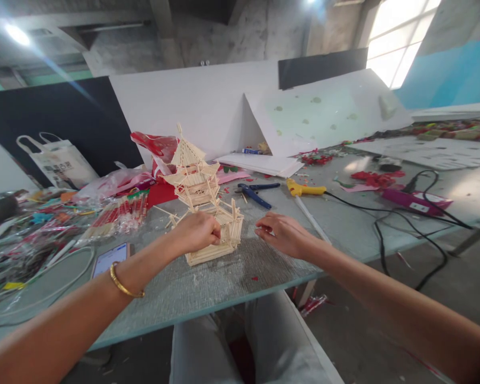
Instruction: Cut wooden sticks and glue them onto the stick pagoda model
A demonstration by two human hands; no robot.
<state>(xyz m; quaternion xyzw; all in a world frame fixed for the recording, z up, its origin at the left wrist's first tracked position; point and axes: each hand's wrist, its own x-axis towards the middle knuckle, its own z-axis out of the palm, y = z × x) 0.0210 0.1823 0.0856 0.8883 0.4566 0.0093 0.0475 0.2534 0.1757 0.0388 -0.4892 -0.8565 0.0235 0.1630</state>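
Note:
A pagoda model point(194, 194) built of thin pale wooden sticks stands upright on the table, with tiered roofs and a pointed top. My left hand point(198, 232) is closed in front of its lower tier, covering part of it; whatever the fingers may pinch is hidden. To the right of the model, my right hand point(282, 233) hovers over the tabletop, its fingers loosely bent and apart, with nothing visible in them. Beyond that hand lie blue-handled pliers point(256, 194) and a yellow hot glue gun point(304, 188) with a glue stick point(310, 216) near it.
A phone point(110, 260) rests left of the model, near bundled sticks point(122, 216) and plastic-wrapped supplies. Black cords run from the glue gun toward a purple power strip point(416, 201). White boards point(192, 101) stand behind. The table's front edge point(240, 300) is close to my knees.

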